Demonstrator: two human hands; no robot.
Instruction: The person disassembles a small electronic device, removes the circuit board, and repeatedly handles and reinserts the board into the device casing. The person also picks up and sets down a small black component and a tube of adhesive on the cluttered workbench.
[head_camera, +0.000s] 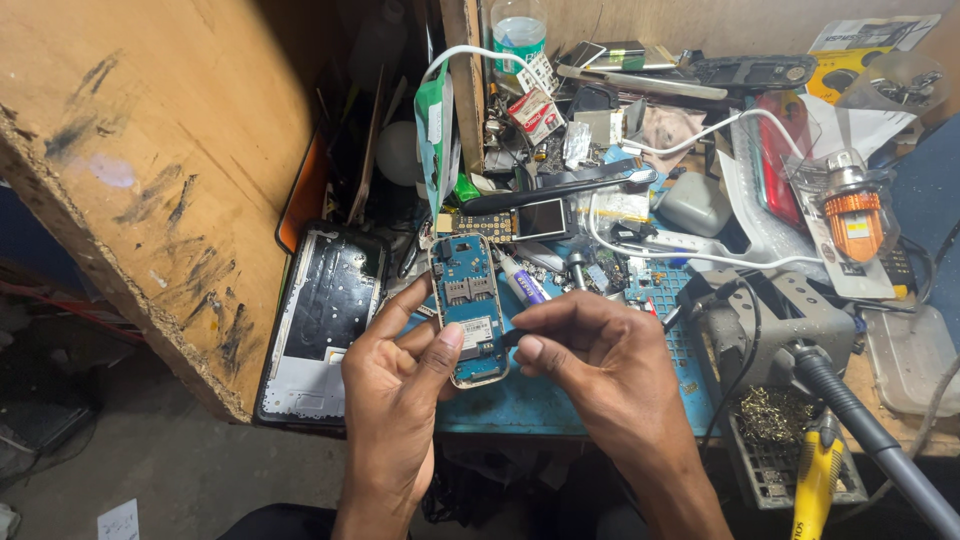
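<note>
The left hand (395, 385) holds a small blue phone board (467, 308). Its thumb presses on the lower front of the board and its other fingers curl round the left side and the back, so the board is pinched between them. The right hand (590, 345) has its thumb and first finger pressed together at the board's lower right edge. They seem to pinch something small and dark there, but it is too tiny to be sure.

The board is held up in the air, just above the near edge of the blue mat (540, 395) on the surface.

The board looks light, thin and stiff. It could crack or scratch easily, and its little metal parts look easy to bend. The safest hold is by its plain side edges, not the flat face.

A bigger black phone frame (325, 320) leans to the left. A grey tool stand (775, 320) sits near the right edge.
</note>
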